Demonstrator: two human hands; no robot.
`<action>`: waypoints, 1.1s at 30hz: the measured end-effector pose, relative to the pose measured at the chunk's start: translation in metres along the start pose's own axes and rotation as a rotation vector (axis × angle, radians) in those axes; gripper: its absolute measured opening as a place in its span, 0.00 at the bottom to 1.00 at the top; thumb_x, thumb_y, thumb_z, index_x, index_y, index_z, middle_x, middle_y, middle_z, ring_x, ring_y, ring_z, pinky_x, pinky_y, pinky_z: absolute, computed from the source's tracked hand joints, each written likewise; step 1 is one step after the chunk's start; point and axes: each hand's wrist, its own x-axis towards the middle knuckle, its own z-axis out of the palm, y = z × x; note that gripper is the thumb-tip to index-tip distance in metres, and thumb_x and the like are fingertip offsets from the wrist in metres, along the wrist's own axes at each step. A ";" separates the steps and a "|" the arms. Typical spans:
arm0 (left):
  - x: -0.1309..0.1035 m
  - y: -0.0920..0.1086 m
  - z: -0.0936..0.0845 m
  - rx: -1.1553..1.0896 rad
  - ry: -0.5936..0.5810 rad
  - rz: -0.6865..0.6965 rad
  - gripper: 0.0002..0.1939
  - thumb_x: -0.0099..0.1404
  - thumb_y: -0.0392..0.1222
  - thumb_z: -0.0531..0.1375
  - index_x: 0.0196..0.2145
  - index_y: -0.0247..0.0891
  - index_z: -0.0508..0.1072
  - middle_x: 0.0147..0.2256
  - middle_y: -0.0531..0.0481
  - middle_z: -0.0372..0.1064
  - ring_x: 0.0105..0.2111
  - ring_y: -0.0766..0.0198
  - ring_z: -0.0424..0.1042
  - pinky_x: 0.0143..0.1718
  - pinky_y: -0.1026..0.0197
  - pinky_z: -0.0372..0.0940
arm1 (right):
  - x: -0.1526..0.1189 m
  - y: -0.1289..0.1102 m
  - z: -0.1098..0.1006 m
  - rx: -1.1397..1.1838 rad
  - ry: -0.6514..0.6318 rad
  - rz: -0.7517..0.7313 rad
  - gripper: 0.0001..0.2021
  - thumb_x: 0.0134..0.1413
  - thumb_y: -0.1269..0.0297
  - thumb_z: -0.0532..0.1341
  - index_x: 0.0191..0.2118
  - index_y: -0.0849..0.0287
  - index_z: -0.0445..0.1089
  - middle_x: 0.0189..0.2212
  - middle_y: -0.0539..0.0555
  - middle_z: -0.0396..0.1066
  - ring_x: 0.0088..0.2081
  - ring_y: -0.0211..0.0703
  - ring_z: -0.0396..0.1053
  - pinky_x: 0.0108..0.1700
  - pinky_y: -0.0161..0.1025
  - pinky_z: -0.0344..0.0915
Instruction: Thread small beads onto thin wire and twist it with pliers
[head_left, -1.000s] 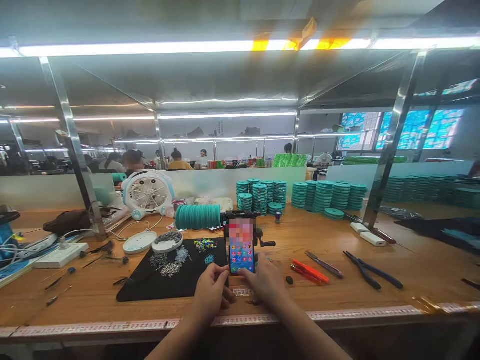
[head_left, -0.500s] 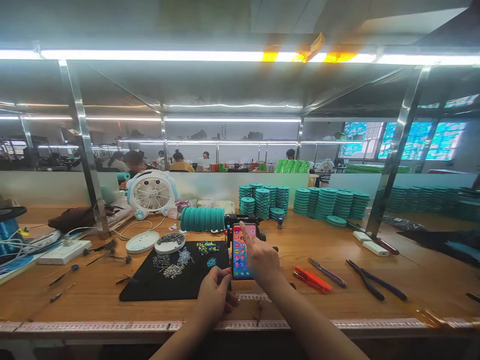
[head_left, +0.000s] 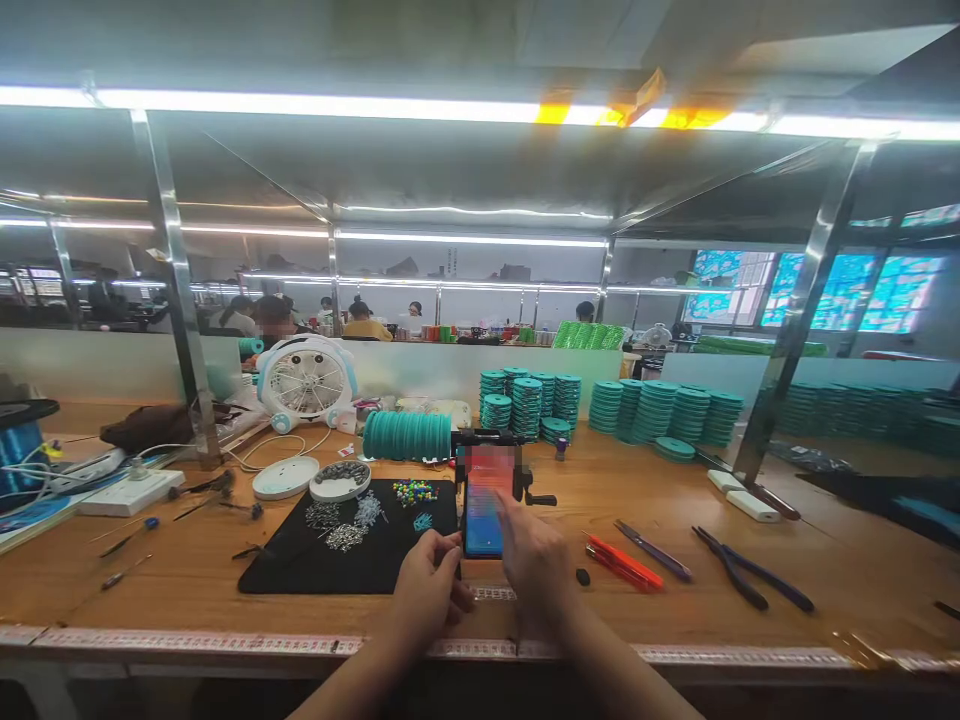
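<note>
The right hand [head_left: 538, 560] has dropped from the top of the phone [head_left: 484, 530] to mid-screen, where icons give way to a red-blue page (too blurred to read). Leftmost, a white fan [head_left: 307, 385] stands behind a black mat [head_left: 300, 575]. The left hand [head_left: 426, 580] presses thumb to forefinger beside the phone; I cannot tell whether it pinches anything. The right forefinger extends over the screen, other fingers unclear. Beyond lie an orange tool [head_left: 624, 564] and pliers [head_left: 725, 550].
</note>
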 end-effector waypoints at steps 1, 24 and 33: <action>0.000 0.000 0.000 0.000 0.000 0.002 0.16 0.57 0.54 0.57 0.28 0.39 0.60 0.29 0.44 0.75 0.13 0.68 0.69 0.09 0.70 0.56 | -0.001 0.002 -0.001 0.014 0.015 0.050 0.19 0.63 0.70 0.44 0.53 0.62 0.65 0.33 0.57 0.74 0.31 0.41 0.71 0.33 0.35 0.61; 0.002 -0.007 -0.001 -0.002 -0.028 0.049 0.16 0.58 0.54 0.57 0.27 0.39 0.59 0.48 0.37 0.71 0.14 0.69 0.70 0.09 0.69 0.56 | 0.000 0.004 -0.015 0.050 -0.237 0.367 0.14 0.64 0.66 0.48 0.36 0.57 0.72 0.30 0.54 0.76 0.32 0.45 0.72 0.31 0.35 0.56; 0.000 -0.004 -0.001 -0.010 -0.031 0.035 0.17 0.57 0.55 0.57 0.26 0.40 0.57 0.41 0.39 0.75 0.13 0.68 0.70 0.08 0.70 0.54 | -0.001 0.001 -0.018 0.055 -0.243 0.361 0.13 0.64 0.67 0.48 0.37 0.56 0.71 0.30 0.53 0.76 0.32 0.45 0.72 0.31 0.35 0.55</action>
